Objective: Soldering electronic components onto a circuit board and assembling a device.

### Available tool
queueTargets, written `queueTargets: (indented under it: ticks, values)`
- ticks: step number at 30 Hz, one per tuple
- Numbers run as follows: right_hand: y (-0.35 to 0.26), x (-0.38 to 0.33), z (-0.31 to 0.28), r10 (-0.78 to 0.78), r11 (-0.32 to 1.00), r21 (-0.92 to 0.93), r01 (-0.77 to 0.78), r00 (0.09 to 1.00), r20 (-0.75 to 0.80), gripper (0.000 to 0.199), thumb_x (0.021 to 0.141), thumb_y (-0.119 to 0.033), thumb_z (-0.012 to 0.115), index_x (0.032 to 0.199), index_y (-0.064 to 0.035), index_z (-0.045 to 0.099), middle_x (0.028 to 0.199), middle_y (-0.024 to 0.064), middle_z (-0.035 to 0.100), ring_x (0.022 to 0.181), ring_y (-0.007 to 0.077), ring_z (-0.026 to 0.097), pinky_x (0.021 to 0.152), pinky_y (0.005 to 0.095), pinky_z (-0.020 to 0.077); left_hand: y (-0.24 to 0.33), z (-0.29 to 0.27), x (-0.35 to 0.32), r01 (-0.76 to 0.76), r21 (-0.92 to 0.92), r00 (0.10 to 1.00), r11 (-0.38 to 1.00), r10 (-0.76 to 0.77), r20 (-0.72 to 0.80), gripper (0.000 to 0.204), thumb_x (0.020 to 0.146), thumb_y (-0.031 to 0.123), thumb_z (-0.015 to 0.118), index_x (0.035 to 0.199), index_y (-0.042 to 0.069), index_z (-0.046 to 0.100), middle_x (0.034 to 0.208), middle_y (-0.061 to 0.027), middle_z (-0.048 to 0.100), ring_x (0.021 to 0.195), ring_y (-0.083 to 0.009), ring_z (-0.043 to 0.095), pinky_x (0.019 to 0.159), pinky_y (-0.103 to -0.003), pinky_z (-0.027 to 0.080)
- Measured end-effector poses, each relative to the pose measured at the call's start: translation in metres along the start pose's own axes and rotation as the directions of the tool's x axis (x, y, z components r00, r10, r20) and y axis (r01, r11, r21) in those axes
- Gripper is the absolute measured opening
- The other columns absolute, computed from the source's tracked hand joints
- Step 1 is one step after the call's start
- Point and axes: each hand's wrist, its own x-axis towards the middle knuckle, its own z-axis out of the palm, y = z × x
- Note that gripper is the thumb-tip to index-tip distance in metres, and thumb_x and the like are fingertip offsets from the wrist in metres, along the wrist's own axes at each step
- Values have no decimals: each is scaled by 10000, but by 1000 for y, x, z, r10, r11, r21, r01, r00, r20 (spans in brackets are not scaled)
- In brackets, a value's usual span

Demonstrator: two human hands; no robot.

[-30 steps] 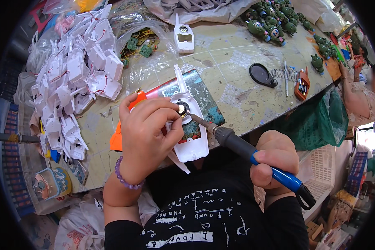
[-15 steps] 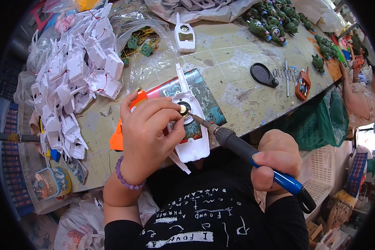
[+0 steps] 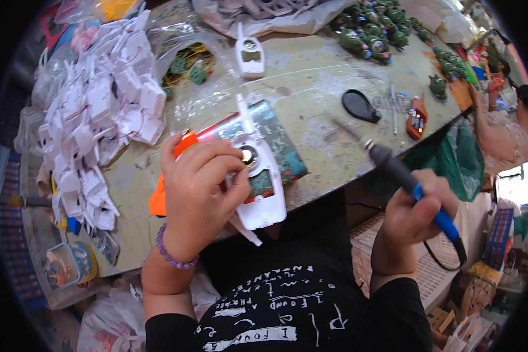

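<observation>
My right hand point(image 3: 421, 205) grips the blue and black soldering iron point(image 3: 396, 170), its tip pointing up and left, in the air right of the work. A white walkie-talkie-shaped plastic casing point(image 3: 267, 211) lies partly on a dark, worn flat block point(image 3: 288, 155), its antenna pointing away from me. In the casing sits a small round black-rimmed speaker point(image 3: 249, 155) with a shiny centre. My left hand point(image 3: 200, 193), with a purple bead bracelet, has its fingers closed at the speaker's left edge; what they pinch is hidden. Beside that hand an orange object point(image 3: 157, 204) shows partly.
White casings with red wires point(image 3: 85, 135) pile up at left. Circuit boards point(image 3: 198, 73) lie in clear plastic. Another white casing point(image 3: 251, 66) lies farther back. Right are a black oval dish point(image 3: 359, 105), a coil spring point(image 3: 387, 104), an orange tool point(image 3: 416, 119), green figures point(image 3: 372, 35) and another person's arm point(image 3: 491, 132).
The soldering iron has left the speaker and swung up and right with my right hand. My left hand stays at the casing. The whole view has shifted slightly.
</observation>
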Motion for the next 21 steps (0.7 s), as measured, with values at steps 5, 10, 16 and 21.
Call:
queueTargets:
  ticks: [5,10,16,21]
  values:
    - [53,34,-46,37,958,-240,-158,896,-442,189,958,-205,563,886,-30,553,707,13,480,558,66,406,491,198,304,2,-2,-2,23,9,1000,1000,-23,-5,80,707,70,702,722,90,626,861,-8,667,891,-197,643,1012,-488,309]
    - [89,64,-91,234,932,-82,-354,757,-610,177,932,-201,601,845,-47,588,687,-15,513,535,34,414,469,176,293,-1,-2,-3,27,2,1000,1000,-27,-9,62,715,74,696,723,82,635,855,-11,668,881,-201,641,1015,-497,306]
    - [143,57,-87,423,847,-135,-514,807,-411,180,931,-235,606,861,-69,614,656,-36,495,509,28,392,461,194,279,0,-2,-3,13,-21,1000,1000,-13,-1,59,717,79,696,722,80,638,858,-14,671,886,-203,641,1020,-502,305]
    - [146,35,-40,529,781,-287,-555,832,-166,242,915,-242,642,991,-14,617,713,-32,537,575,29,425,507,195,325,-7,-2,-8,23,-29,1000,999,-22,18,64,721,96,705,740,96,644,868,-10,672,916,-203,638,1025,-490,310]
